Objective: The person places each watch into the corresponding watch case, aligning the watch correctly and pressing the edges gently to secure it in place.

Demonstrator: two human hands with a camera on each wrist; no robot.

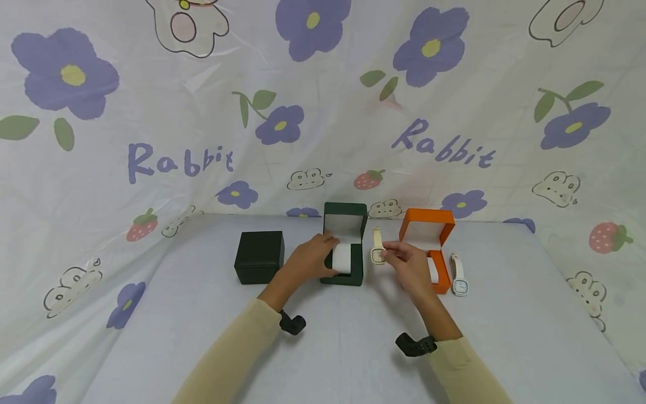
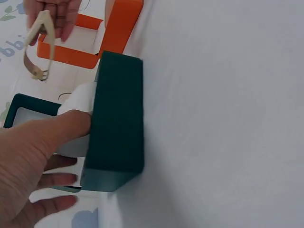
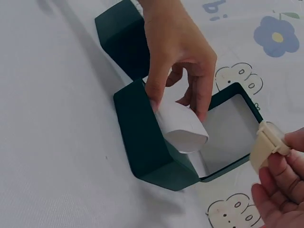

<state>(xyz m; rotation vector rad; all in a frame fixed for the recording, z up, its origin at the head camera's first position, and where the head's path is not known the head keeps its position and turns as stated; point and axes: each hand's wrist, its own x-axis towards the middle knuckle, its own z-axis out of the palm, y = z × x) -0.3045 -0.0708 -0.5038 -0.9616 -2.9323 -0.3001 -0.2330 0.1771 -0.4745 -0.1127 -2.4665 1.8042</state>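
In the head view, an open green watch box (image 1: 357,268) stands upright at the middle with its lid raised. A white watch cushion (image 1: 342,257) sits inside it. My left hand (image 1: 310,258) reaches in from the left and pinches the cushion, thumb on the near side and fingers on the far side, as the right wrist view shows. Just right of the box, my right hand (image 1: 407,265) holds a cream wristwatch (image 1: 377,238) by its case between thumb and fingers. Its strap (image 2: 32,66) hangs in a loop in the left wrist view.
Left of the green box is a closed dark green box (image 1: 259,257). Behind the right hand stands an open orange watch box (image 1: 444,274), partly hidden, with a white cushion inside. A white wristwatch (image 1: 458,276) lies to its right. A patterned cloth (image 1: 313,157) hangs behind the table.
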